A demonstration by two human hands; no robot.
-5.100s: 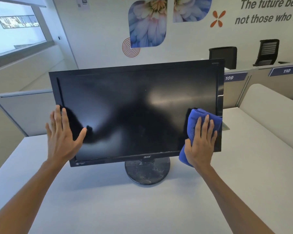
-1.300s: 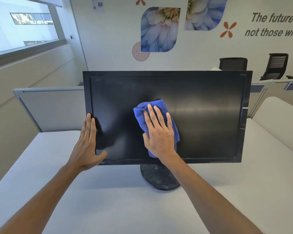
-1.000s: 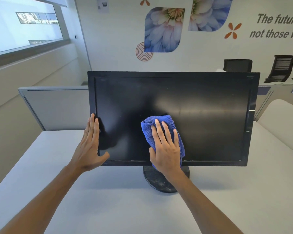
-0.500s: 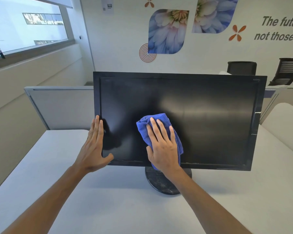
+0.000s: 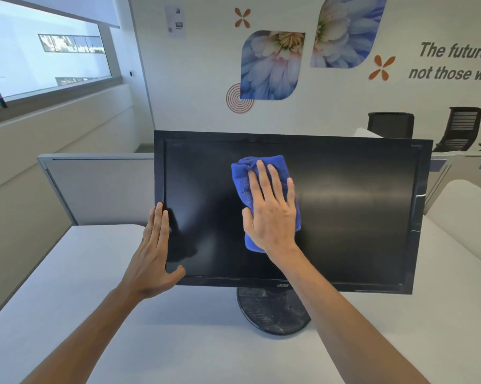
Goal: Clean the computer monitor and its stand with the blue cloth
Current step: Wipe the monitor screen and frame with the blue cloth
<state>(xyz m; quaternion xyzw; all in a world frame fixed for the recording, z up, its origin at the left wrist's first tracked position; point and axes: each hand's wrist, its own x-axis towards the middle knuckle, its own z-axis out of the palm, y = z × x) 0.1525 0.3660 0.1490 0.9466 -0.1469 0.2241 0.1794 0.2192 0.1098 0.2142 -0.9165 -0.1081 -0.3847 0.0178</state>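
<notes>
The right hand [image 5: 271, 214], fingers straight and slightly spread, pressed the blue cloth [image 5: 243, 189] flat against the middle of the monitor [image 5: 358, 217]. The left hand [image 5: 153, 256], fingers together, braced its left edge. Pressing harder might have tipped it on the dusty stand [image 5: 264, 314].

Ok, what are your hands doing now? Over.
Right hand flat on folded blue cloth, mid-screen. Left hand steadies black flat monitor. Round black stand smudged. Nothing blocking.
</notes>
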